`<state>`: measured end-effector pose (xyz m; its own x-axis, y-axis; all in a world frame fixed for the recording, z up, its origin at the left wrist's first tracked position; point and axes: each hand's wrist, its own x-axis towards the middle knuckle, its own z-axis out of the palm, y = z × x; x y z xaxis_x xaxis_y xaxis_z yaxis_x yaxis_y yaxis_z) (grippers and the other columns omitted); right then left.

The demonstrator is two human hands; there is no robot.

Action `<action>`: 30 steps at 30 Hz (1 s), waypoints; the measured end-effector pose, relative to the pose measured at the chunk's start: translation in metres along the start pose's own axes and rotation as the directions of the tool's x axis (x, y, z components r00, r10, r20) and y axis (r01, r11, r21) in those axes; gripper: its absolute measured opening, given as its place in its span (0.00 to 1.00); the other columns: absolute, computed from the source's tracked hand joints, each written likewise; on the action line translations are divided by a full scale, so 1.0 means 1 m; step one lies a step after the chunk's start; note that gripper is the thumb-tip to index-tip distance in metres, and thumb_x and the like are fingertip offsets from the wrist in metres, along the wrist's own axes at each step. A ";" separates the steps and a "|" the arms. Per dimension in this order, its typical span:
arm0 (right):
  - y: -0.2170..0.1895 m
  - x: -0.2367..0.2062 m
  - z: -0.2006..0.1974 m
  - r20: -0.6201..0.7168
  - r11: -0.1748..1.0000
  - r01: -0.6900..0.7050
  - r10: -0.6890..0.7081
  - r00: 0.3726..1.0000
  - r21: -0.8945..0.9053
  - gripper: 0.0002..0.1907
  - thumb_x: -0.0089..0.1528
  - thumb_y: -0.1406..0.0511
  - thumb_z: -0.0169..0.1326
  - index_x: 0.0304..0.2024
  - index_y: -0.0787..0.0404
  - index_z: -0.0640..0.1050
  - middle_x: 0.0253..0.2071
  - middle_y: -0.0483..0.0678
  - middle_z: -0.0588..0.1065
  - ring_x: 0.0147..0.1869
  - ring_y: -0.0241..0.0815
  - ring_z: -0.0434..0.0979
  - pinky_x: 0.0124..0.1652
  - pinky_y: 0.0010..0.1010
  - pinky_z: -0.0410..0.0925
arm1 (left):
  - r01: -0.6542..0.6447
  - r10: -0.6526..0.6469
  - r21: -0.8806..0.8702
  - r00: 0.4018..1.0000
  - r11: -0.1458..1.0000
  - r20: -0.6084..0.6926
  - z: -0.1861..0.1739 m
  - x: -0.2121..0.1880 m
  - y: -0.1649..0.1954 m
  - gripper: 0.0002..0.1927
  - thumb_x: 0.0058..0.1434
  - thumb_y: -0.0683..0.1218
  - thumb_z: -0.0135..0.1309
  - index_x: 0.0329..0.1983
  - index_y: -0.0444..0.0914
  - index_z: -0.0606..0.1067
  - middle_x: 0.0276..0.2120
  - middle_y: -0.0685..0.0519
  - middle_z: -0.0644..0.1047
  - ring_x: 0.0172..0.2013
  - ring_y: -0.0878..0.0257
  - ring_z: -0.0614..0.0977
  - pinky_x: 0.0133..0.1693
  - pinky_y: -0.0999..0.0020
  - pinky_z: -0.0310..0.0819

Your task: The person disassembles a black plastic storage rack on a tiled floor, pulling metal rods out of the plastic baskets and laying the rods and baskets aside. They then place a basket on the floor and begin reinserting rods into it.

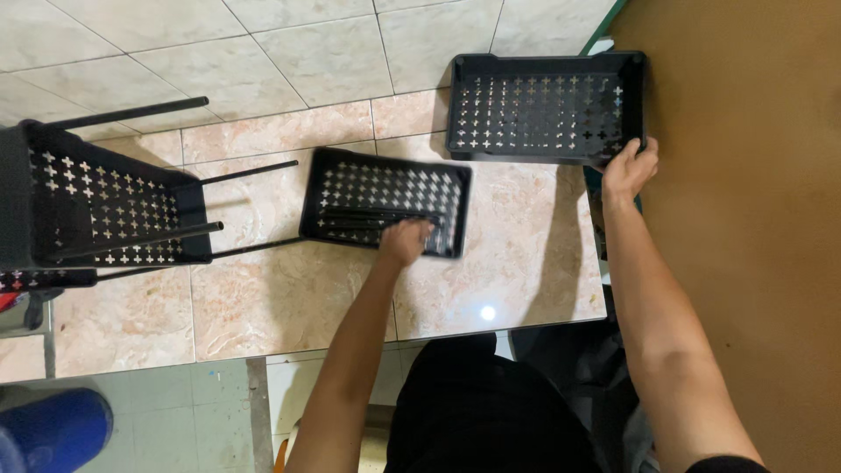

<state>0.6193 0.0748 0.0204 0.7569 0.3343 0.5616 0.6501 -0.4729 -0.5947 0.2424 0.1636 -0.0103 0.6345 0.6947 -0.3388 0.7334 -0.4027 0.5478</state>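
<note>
Left hand (405,241) rests in the smaller black perforated tray (385,201) mid-floor, fingers curled on loose black rods (blurred). Right hand (629,168) pinches the larger perforated tray (547,107) at its near right corner, steadying it beside the brown board (745,219).

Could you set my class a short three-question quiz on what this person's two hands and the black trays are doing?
1. True or false: the right hand grips the near edge of the far tray.
2. Where is the left hand? A) on the blue object B) in the middle tray C) on the rods
3. Fill in: the rack at the left has thin black ____ sticking out of it.

Key
1. True: its fingers curl over the tray's near right corner.
2. B: it reaches into the middle tray on the tiled floor, by some loose rods lying in it.
3. Rods.
</note>
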 end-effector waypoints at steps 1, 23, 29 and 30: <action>-0.002 0.000 0.000 0.049 0.994 -0.087 0.084 0.995 0.072 0.16 0.73 0.66 0.50 0.56 0.74 0.75 0.48 0.67 0.78 0.49 0.64 0.79 0.46 0.49 0.72 | -0.039 0.039 0.006 0.997 0.999 -0.073 0.011 -0.006 -0.001 0.16 0.67 0.50 0.44 0.50 0.43 0.79 0.46 0.42 0.80 0.44 0.40 0.81 0.47 0.46 0.74; -0.040 -0.025 0.031 0.331 0.927 -0.334 0.265 0.906 0.171 0.14 0.70 0.62 0.49 0.50 0.68 0.75 0.41 0.63 0.79 0.45 0.59 0.81 0.47 0.45 0.70 | -0.026 -0.046 -0.111 0.804 0.993 -0.593 0.007 0.004 0.023 0.10 0.70 0.48 0.47 0.39 0.37 0.76 0.40 0.42 0.80 0.41 0.42 0.82 0.42 0.49 0.76; -0.042 -0.025 0.038 0.520 0.876 -0.420 0.251 0.816 0.237 0.17 0.72 0.58 0.50 0.53 0.65 0.72 0.46 0.55 0.79 0.48 0.47 0.79 0.49 0.38 0.70 | -0.023 0.065 0.076 0.789 0.997 -0.611 -0.027 0.032 0.022 0.20 0.64 0.50 0.53 0.55 0.34 0.71 0.55 0.41 0.72 0.57 0.45 0.73 0.57 0.50 0.67; -0.042 -0.023 0.040 0.552 0.870 -0.426 0.233 0.801 0.250 0.18 0.72 0.57 0.50 0.55 0.65 0.71 0.48 0.54 0.79 0.50 0.45 0.78 0.49 0.36 0.70 | -0.014 0.088 0.123 0.781 0.992 -0.618 -0.029 0.036 0.023 0.25 0.62 0.51 0.55 0.58 0.33 0.70 0.58 0.40 0.70 0.60 0.44 0.70 0.58 0.48 0.65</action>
<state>0.5769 0.1199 0.0090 0.7945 0.6072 -0.0063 0.2600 -0.3495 -0.9001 0.2745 0.1968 0.0125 0.4092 0.8757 0.2562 0.7489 -0.4827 0.4541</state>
